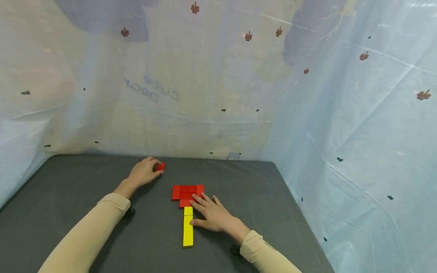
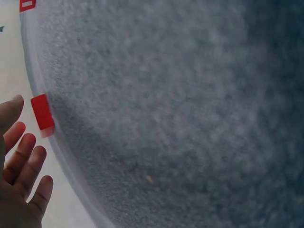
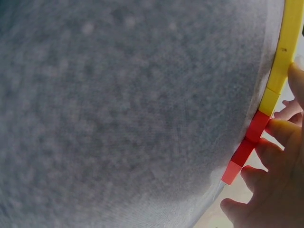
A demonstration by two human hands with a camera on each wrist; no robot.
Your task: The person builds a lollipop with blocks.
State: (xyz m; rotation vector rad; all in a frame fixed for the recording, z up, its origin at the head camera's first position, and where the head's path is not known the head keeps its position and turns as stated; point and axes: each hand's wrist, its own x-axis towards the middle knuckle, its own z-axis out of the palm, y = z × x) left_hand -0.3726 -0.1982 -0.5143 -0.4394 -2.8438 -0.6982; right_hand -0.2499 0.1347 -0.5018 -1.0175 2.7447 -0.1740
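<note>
Near the table's far edge, my left hand [image 1: 144, 172] reaches around a small red block [image 1: 161, 167]. In the left wrist view, its thumb and fingers are parted beside that block [image 2: 42, 113], and contact cannot be made out. Spread out flat, my right hand [image 1: 215, 217] has its fingertips at the right side of a group of red blocks [image 1: 184, 192] laid flat together. Its thumb touches a long yellow block [image 1: 188, 232]. A short yellow block [image 1: 188, 211] lies between the long one and the red group. The right fingers hide part of the red group.
The dark grey table [image 1: 266, 197] has rounded far corners. Behind it and to the right hangs a translucent plastic sheet [image 1: 218, 76] with leaf-shaped marks. Dark wrist devices show at the left wrist [image 1: 129, 213] and right wrist [image 1: 235, 250].
</note>
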